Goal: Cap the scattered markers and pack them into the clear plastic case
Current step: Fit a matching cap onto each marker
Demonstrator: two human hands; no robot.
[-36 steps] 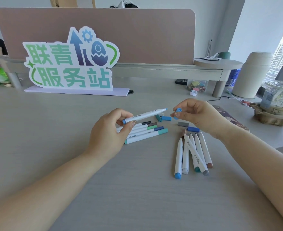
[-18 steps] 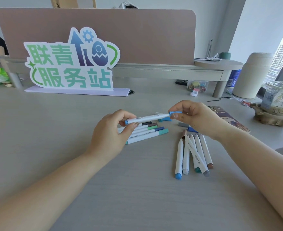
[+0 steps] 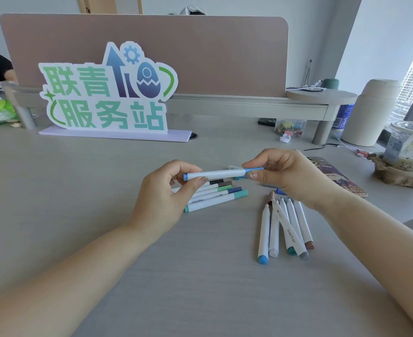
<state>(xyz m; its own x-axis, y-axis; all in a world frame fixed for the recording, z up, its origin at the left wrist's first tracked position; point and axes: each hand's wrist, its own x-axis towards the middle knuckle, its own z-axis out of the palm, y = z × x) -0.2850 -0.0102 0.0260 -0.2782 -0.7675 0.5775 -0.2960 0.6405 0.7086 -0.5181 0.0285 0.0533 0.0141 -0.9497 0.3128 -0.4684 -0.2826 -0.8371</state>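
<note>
A white marker with a blue end (image 3: 219, 173) is held level above the desk between both hands. My left hand (image 3: 163, 199) pinches its left end. My right hand (image 3: 279, 173) pinches the blue cap (image 3: 254, 169), which sits on the marker's right end. Under my left hand lies a row of capped markers (image 3: 219, 195) on the desk. Several uncapped markers (image 3: 285, 227) lie in a fan below my right hand. A few loose caps (image 3: 237, 177) show behind the held marker, partly hidden. The clear plastic case is not in view.
A standing sign (image 3: 108, 93) and a desk divider (image 3: 152, 52) close off the back. To the right are a phone (image 3: 339, 177), a drink cup in a carrier (image 3: 409, 152), a beige canister (image 3: 370, 113) and a jar of clips (image 3: 290, 127).
My right hand brought the blue cap from apart onto the marker's tip. It now sits on the end. My left hand kept holding the marker.
</note>
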